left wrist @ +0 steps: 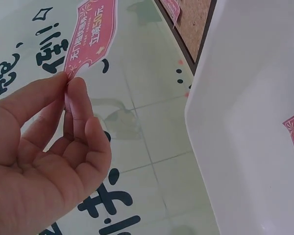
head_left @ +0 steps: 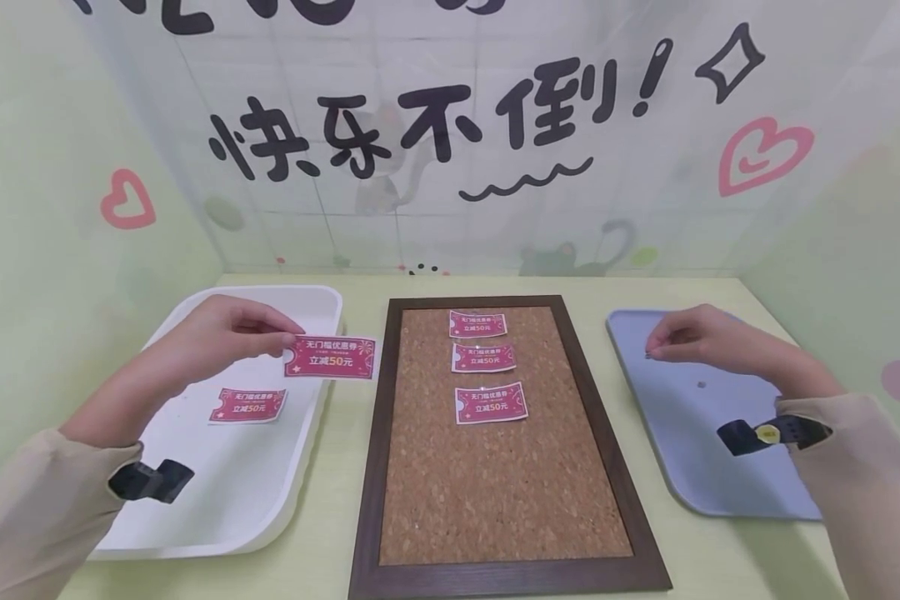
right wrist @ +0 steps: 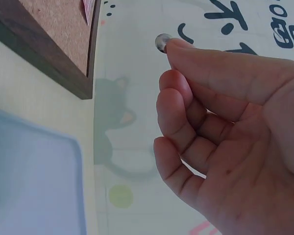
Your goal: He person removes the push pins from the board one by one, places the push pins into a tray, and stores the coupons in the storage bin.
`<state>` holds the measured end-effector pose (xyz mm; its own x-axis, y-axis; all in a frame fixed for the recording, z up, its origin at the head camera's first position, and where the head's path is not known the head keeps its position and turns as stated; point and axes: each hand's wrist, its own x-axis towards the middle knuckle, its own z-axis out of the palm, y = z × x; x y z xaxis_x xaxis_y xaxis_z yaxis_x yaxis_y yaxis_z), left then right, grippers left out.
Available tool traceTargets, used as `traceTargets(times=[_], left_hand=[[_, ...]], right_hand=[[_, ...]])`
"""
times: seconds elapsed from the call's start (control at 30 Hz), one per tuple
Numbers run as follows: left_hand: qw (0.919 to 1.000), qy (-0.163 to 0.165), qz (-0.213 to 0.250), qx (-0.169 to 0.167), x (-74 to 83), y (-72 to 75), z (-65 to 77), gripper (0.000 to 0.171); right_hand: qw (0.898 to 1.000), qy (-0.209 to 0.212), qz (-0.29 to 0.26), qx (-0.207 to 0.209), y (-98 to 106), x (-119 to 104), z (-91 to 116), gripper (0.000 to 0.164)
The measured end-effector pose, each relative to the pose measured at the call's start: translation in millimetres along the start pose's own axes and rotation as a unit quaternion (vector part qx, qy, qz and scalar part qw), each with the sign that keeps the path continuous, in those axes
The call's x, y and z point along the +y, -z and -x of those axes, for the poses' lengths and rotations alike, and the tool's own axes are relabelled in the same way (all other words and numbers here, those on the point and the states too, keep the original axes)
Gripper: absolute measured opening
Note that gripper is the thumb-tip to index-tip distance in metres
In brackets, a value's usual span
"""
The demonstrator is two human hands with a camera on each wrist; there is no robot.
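Observation:
My left hand [head_left: 228, 333] pinches a red coupon [head_left: 332, 357] by its left end, above the right side of the white tray [head_left: 270, 500]. Another coupon [head_left: 247, 405] lies in that tray. On the cork board [head_left: 495, 492], three coupons are set in a column on the upper half; the lowest coupon [head_left: 491, 404] has a small shiny spot at its top edge. Over the blue tray [head_left: 720, 467], my right hand [head_left: 708, 340] pinches a silver thumbtack [right wrist: 163, 42] between thumb and fingers. In the left wrist view the held coupon [left wrist: 90, 36] looks slightly bent.
One small grey piece [head_left: 702, 385], probably a thumbtack, lies in the blue tray. The board's dark wooden frame [head_left: 510, 577] sits between the two trays on the pale table [head_left: 330, 500]. A printed backdrop [head_left: 420, 217] stands behind, with side panels left and right.

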<state>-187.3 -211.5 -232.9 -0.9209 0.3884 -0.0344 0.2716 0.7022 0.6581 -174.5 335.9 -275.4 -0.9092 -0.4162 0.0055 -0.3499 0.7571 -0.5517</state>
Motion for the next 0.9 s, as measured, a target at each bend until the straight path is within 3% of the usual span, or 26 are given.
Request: traceTargets(times=[0.47,0.9], left_hand=[[0.9990,0.039,-0.020,0.012,-27.3,17.8,2.0,0.037],[0.9958,0.087,-0.028,0.008,-58.6,27.4,-3.9,0.050]], right_hand=[[0.999,-0.029,0.006,0.032,7,23,11,0.011],[0.995,-0.099,-0.008,0.012,8,40,14,0.018]])
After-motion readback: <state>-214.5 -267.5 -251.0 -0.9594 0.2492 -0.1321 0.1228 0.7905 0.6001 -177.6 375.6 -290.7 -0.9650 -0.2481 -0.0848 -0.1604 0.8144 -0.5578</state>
